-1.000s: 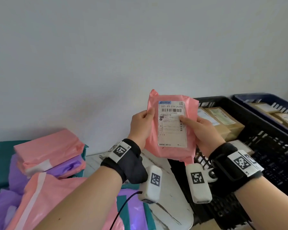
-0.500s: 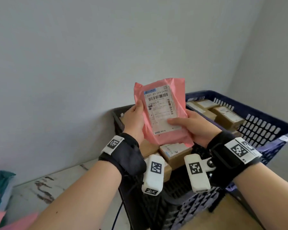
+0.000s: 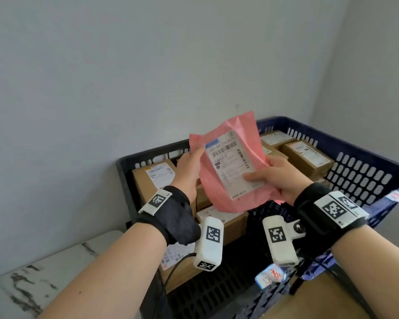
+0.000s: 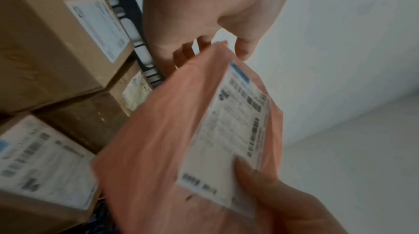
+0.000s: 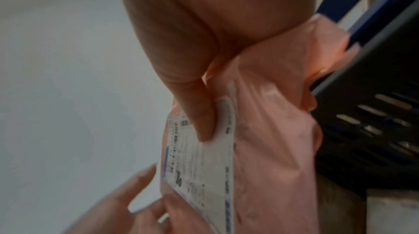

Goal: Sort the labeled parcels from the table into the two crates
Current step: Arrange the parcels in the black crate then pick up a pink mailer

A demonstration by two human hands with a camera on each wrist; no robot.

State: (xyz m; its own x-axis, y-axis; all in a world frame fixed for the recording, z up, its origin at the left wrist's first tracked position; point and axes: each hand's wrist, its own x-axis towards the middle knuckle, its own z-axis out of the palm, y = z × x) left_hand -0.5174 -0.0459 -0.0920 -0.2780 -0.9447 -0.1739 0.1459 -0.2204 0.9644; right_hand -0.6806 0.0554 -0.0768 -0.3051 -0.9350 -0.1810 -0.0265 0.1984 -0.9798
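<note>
- We stand in a corner of plain grey walls; a white marbled worktop [image 3: 44, 268] shows at lower left in the head view.
- Just beside it is a black crate [image 3: 124, 166] holding brown labeled boxes [image 3: 148, 180], and touching the black crate's right side is a blue crate [image 3: 364, 155], also with boxes [image 3: 306, 155].
- We hold a pink parcel [image 3: 217, 194] in the air above the black crate, near the rim shared by the two crates.
- Its long axis runs from lower right to upper left, tilted off vertical; the white label [image 3: 230, 166] faces us, barcode end uppermost.
- Our left hand [image 3: 189, 166] grips the upper left edge: thumb on the front, fingers [image 4: 181, 53] curled behind.
- Our right hand [image 3: 279, 178] pinches the lower right edge, thumb pressed flat on the label and fingers behind the bag.
- Both wrist views are blurred; label text is unreadable.
- Each wrist carries a black strap with white marker tags.
</note>
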